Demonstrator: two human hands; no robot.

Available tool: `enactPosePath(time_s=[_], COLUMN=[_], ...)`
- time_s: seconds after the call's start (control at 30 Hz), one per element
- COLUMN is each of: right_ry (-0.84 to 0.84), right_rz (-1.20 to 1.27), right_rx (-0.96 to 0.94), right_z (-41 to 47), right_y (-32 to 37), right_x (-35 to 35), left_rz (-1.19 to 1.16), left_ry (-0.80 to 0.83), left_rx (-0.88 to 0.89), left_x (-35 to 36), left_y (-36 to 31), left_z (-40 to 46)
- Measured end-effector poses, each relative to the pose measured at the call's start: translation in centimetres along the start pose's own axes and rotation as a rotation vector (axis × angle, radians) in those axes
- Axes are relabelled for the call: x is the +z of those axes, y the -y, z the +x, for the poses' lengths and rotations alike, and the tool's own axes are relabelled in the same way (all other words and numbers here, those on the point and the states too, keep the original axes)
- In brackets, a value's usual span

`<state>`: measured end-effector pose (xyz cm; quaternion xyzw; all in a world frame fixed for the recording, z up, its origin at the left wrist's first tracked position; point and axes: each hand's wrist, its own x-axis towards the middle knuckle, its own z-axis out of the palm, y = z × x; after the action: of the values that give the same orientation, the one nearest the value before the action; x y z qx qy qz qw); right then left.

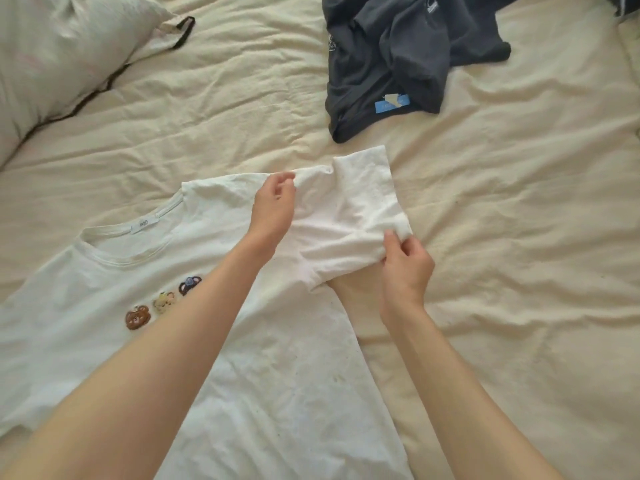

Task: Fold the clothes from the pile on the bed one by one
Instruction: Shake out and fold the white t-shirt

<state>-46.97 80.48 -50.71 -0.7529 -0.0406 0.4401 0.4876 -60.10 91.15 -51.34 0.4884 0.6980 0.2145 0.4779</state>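
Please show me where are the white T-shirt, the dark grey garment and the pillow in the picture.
white T-shirt [277,375]: head view, on its flat front below the chest.
dark grey garment [391,60]: head view, on the middle of the crumpled heap.
pillow [59,60]: head view, on its top face.

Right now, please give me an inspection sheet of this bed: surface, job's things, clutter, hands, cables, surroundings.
Surface: cream bedsheet, wrinkled.
Job's things: white T-shirt spread face up, bear patches on its chest, one sleeve lifted; dark grey garment crumpled beyond it, blue tag showing.
Clutter: nothing seen.
Hands: left hand pinches the sleeve's shoulder edge; right hand grips the sleeve's lower edge.
Cables: nothing seen.
Surroundings: pale pillow with dark trim at the upper left; another dark item at the top right corner, too cropped to tell.
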Motion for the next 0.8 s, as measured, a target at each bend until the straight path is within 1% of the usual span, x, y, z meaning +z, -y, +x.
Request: enactPosePath(time_s=[0.03, 0.07, 0.1, 0.13, 0.2, 0.23, 0.27, 0.3, 0.33, 0.37, 0.4, 0.43, 0.47, 0.5, 0.53, 0.57, 0.6, 0.63, 0.7, 0.73, 0.77, 0.8], right_ry=[0.02, 0.083, 0.178, 0.276, 0.495, 0.623, 0.761, 0.884, 0.983, 1.069, 1.129, 1.164, 1.173, 1.146, 1.08, 0.961, 0.816, 0.68, 0.451, 0.371, 0.331, 0.323], right_rz=[-0.048, -0.068, -0.106, -0.185, -0.394, -0.537, -0.747, -1.019, -1.255, -1.425, -1.52, -1.542, -1.496, -1.371, -1.199, -1.019, -0.871, -0.762, -0.618, -0.562, -0.521, -0.496], right_rx=[-0.141, -0.267, -0.389, -0.524, -0.822, -0.963, -1.09, -1.173, -1.21, -1.204, -1.179, -1.18, -1.193, -1.194, -1.155, -1.072, -0.935, -0.758, -0.351, -0.163, -0.022, 0.078], right_z=[-0.4, -1.0, -1.9, -3.1, -4.9, -5.5, -6.1, -6.5, -6.8, -7.0, -7.1, -7.3, -7.6, -7.9, -8.1, -8.3, -8.5, -8.4, -7.4, -6.6, -5.8, -5.2], right_y=[0.4, 0.8, 0.9, 1.0, 0.1, -0.8, -1.8, -3.1, -4.4, -5.5, -6.4, -7.1, -7.6, -8.0, -8.3, -8.3, -8.1, -7.7, -6.8, -6.5, -6.0, -5.6], right_x=[0.7, 1.4, 2.3, 3.2, 4.7, 5.2, 5.4, 5.3, 4.8, 4.2, 3.4, 2.7, 2.1, 1.5, 1.0, 0.6, 0.3, 0.2, 0.5, 1.0, 1.5, 2.1], left_rz=[-0.11, -0.247, -0.404, -0.571, -0.839, -0.91, -0.942, -0.931, -0.877, -0.785, -0.662, -0.517, -0.362, -0.213, -0.078, 0.039, 0.135, 0.211, 0.354, 0.418, 0.455, 0.467], left_ry=[0.044, 0.099, 0.145, 0.171, 0.121, 0.046, -0.05, -0.146, -0.224, -0.27, -0.282, -0.267, -0.242, -0.215, -0.186, -0.15, -0.108, -0.063, 0.008, 0.026, 0.042, 0.057], left_rx=[-0.147, -0.294, -0.411, -0.489, -0.535, -0.529, -0.514, -0.501, -0.499, -0.503, -0.507, -0.502, -0.477, -0.434, -0.375, -0.31, -0.251, -0.204, -0.118, -0.072, -0.035, -0.011], left_x=[-0.9, -2.0, -3.3, -4.8, -7.7, -9.1, -10.6, -11.9, -13.0, -13.8, -14.4, -14.6, -14.5, -14.3, -13.8, -13.4, -12.9, -12.4, -11.3, -10.7, -10.1, -9.5], left_y=[0.6, 1.2, 1.8, 2.4, 3.5, 4.0, 4.3, 4.7, 5.1, 5.5, 5.8, 6.1, 6.4, 6.6, 6.6, 6.5, 6.3, 5.9, 5.1, 4.5, 3.9, 3.4], left_z=[-0.4, -0.8, -1.2, -1.6, -2.1, -2.3, -2.5, -2.7, -2.9, -3.1, -3.4, -3.6, -3.8, -3.9, -3.8, -3.6, -3.2, -2.6, -1.2, -0.4, 0.5, 1.5])
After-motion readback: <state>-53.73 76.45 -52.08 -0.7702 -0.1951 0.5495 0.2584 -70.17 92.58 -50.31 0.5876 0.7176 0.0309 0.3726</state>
